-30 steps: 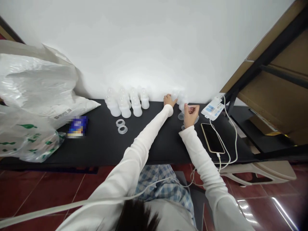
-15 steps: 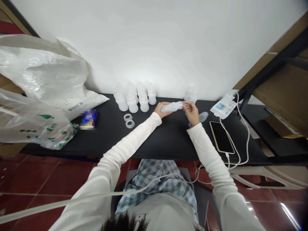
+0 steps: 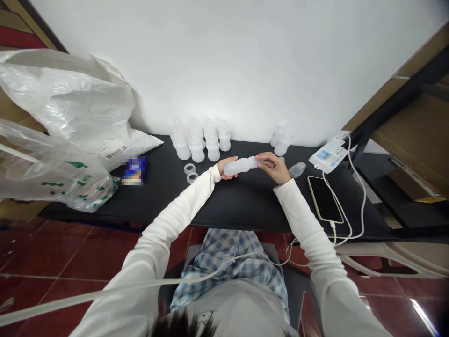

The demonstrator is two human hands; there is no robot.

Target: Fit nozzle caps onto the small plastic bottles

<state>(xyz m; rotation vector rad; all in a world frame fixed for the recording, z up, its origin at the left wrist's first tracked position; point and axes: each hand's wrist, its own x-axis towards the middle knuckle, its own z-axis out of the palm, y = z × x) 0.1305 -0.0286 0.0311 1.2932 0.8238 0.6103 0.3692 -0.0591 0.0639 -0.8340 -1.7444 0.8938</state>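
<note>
My left hand (image 3: 221,165) is wrapped round the lower body of a frosted white baby bottle (image 3: 241,165). The bottle lies nearly level above the table, its neck pointing right. At that neck my right hand (image 3: 276,169) is closed, its fingertips pinching a small clear piece, perhaps a teat, mostly hidden by the fingers. Right of this hand a clear dome cap (image 3: 297,169) lies on the table. Two pale collar rings (image 3: 190,168) lie to the left, the nearer one partly behind my left sleeve.
Several capped bottles (image 3: 197,147) stand by the wall at back left, more bottles (image 3: 281,144) at back right. A phone (image 3: 325,200) charges beside a white power strip (image 3: 328,154). Plastic bags (image 3: 66,107) and a blue packet (image 3: 135,170) occupy the left side. A cable crosses my lap.
My left hand has drawn the bottle left and slightly toward me. The right fingers have stretched out toward the neck. The view has shifted a little.
</note>
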